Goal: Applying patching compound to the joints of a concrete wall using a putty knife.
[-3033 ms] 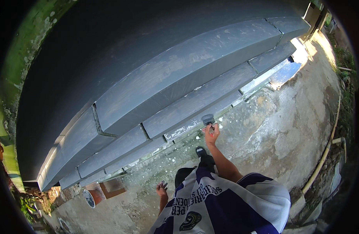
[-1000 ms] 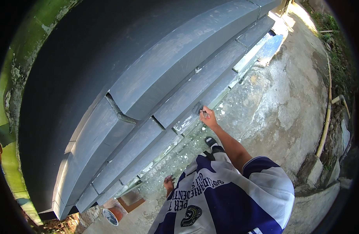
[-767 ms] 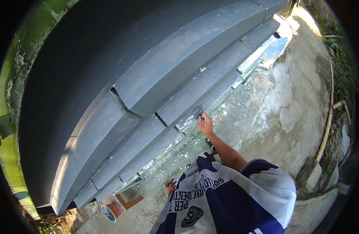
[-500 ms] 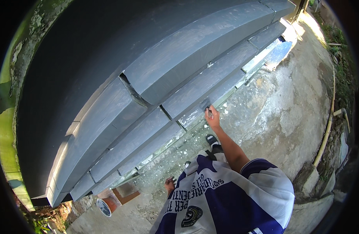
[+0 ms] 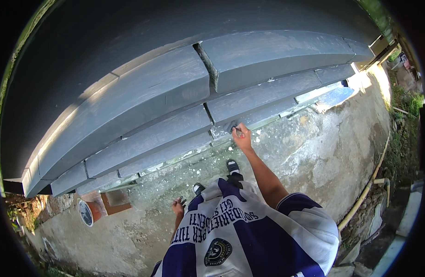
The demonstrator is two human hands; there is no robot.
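Where the right grip (image 5: 243,138) pinches, a dark tool (image 5: 232,125) juts forward-left.

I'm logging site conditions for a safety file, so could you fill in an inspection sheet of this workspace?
Surface: concrete ground, patchy, speckled white near the wall's foot.
Job's things: dark-headed brush at the lowest of the grey stepped courses; exact contact hard to tell.
Clutter: orange bucket beside a brown flat piece at lower left; blue piece by the wall's foot at right.
Grippers: right hand grips the brush; left hand hangs low, too small to tell whether it holds anything.
Cables: nothing seen.
Surroundings: pale pipe on the right, greenery past the ground's right edge.
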